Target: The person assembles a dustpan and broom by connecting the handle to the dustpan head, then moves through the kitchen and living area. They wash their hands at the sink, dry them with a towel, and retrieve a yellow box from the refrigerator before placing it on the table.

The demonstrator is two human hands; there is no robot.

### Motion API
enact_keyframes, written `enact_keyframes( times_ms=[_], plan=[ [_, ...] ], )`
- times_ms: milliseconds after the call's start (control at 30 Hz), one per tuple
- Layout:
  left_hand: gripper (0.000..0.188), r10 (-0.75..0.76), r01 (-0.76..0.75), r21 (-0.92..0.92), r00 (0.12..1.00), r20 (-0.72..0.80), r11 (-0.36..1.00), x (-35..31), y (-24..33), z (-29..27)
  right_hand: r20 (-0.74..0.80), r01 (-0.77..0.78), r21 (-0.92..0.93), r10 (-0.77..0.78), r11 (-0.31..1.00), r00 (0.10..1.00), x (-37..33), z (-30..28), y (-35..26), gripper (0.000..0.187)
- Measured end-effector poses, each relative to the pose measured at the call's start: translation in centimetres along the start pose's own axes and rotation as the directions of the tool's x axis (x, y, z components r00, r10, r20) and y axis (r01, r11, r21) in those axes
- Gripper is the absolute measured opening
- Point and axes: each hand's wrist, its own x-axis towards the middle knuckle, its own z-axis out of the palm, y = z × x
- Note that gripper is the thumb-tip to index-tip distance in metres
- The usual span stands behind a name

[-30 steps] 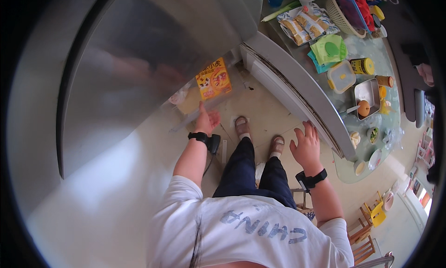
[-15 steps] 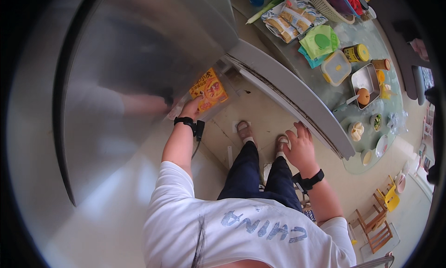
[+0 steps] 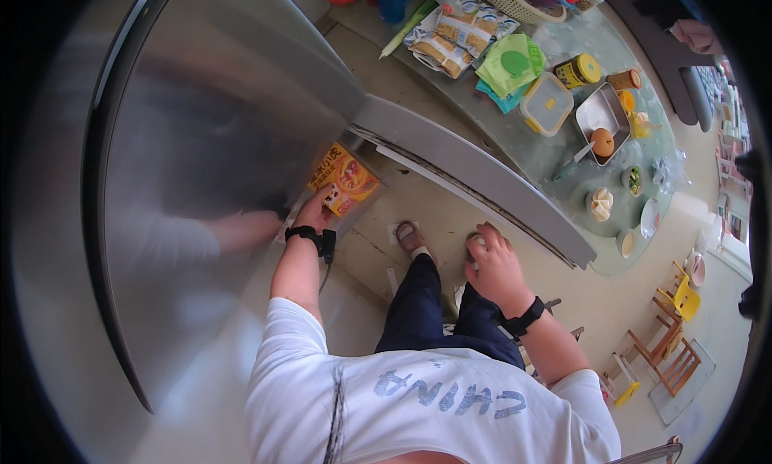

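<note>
My left hand [image 3: 314, 211] is closed on the lower edge of a yellow-orange food package [image 3: 346, 177] with a picture of food on its front. The package is beside the large shiny grey fridge panel [image 3: 217, 126], and its left edge is partly out of sight. My right hand [image 3: 497, 267] holds nothing; its fingers are loosely bent and apart. It hovers above my right shoe, a little short of the open grey door [image 3: 474, 170] with its dark, grimy seal.
Beyond the door stands a glass table [image 3: 575, 199]. On it are bagged food packets [image 3: 458, 34], a lidded container [image 3: 547, 104], a metal tray [image 3: 591, 114] with a round brown item, a knife [image 3: 572, 162] and small bowls. Wooden chairs [image 3: 667, 347] stand at the lower right.
My right hand has drawn back from the door's edge, its fingers more bent. My left hand keeps its grip on the package. The whole view has shifted slightly.
</note>
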Motion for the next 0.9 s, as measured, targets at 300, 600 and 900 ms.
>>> enact_keyframes(
  times_ms=[300, 600, 900],
  plan=[
    [0.048, 0.012, -0.006, -0.079, 0.997, 0.075, 0.997, 1.5, -0.8, -0.2, 0.045, -0.068, 0.073, 0.065, 0.995, 0.997, -0.9, -0.3, -1.7, 0.034],
    [0.054, -0.043, 0.037, 0.193, 0.999, 0.024, 0.980, 1.1, 0.4, -1.4, 0.063, -0.125, 0.021, 0.123, 0.992, 0.990, -1.6, -0.1, -1.8, 0.033],
    [0.049, 0.071, -0.047, -0.155, 0.986, 0.149, 0.987, 2.6, 0.2, -0.3, 0.176, -0.175, 0.071, 0.161, 0.982, 0.971, -1.7, -0.3, -3.1, 0.046]
  ],
)
